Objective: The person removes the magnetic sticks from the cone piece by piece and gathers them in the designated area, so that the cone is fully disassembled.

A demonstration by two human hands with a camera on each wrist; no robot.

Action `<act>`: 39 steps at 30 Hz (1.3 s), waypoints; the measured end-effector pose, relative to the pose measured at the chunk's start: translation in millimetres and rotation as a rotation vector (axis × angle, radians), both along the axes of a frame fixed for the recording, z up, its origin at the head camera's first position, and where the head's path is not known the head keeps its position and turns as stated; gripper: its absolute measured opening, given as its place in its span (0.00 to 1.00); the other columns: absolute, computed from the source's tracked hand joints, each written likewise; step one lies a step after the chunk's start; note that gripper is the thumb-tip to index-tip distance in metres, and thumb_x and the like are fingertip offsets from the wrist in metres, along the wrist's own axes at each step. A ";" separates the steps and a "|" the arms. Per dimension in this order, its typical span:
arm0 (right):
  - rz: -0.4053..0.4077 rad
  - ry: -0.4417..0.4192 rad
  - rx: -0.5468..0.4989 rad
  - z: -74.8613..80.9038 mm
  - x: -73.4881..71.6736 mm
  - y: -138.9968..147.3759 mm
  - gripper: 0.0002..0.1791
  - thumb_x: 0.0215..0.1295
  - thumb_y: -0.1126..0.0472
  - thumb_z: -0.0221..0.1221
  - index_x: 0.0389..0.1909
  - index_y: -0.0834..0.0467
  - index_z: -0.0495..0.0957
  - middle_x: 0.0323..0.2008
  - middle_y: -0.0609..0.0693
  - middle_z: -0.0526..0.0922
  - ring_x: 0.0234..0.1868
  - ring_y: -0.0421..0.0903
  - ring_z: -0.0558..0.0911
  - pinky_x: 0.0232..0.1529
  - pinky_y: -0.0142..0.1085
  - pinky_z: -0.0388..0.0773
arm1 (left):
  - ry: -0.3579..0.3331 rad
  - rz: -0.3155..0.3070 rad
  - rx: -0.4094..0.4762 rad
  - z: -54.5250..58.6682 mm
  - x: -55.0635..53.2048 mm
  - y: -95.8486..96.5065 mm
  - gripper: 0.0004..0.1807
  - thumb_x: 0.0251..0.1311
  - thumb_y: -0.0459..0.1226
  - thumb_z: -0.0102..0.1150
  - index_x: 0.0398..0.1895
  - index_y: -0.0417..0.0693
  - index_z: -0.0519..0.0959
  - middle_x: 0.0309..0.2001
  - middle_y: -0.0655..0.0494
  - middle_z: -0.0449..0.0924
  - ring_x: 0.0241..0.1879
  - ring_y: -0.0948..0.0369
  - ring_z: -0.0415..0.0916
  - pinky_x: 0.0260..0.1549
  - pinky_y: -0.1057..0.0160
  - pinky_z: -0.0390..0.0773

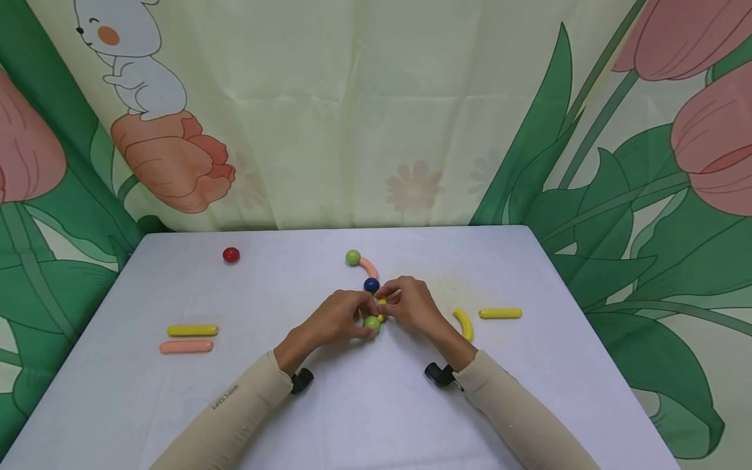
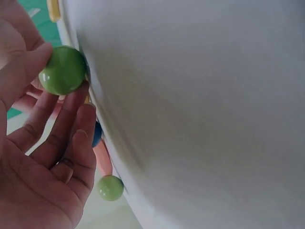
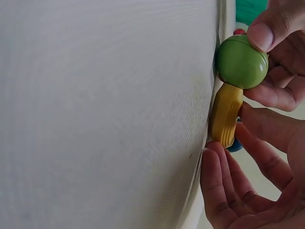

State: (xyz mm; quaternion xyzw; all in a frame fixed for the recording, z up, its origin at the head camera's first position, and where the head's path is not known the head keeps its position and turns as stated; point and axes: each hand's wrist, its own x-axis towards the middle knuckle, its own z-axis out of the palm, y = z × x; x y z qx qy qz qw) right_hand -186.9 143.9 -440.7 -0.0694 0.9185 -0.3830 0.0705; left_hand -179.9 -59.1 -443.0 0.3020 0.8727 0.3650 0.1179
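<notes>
Two grips | left hand (image 1: pixel 335 320) pinches green ball (image 1: pixel 372 324) | right hand (image 1: pixel 414 305) pinches half-hidden yellow stick (image 3: pixel 226 116)

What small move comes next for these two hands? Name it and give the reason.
Probably seat the yellow stick's far end against the blue ball. The left hand pinches the green ball, already on the stick's near end; the right hand holds the stick, and the blue ball sits just beyond.

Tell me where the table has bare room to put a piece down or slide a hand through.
Free: the near strip of the table between the sleeves, and the far right corner beyond the straight yellow stick. Also between the red ball and far green ball. Crowded: the middle, where left hand and right hand work.
</notes>
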 end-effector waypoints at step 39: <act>-0.054 -0.054 -0.037 0.2 3.5 -4.2 0.11 0.58 0.62 0.79 0.41 0.49 0.92 0.44 0.47 0.83 0.39 0.44 0.83 0.37 0.35 0.83 | 0.085 0.285 0.086 35.9 4.0 -110.0 0.19 0.56 0.25 0.76 0.49 0.48 0.86 0.47 0.55 0.89 0.48 0.54 0.84 0.48 0.49 0.87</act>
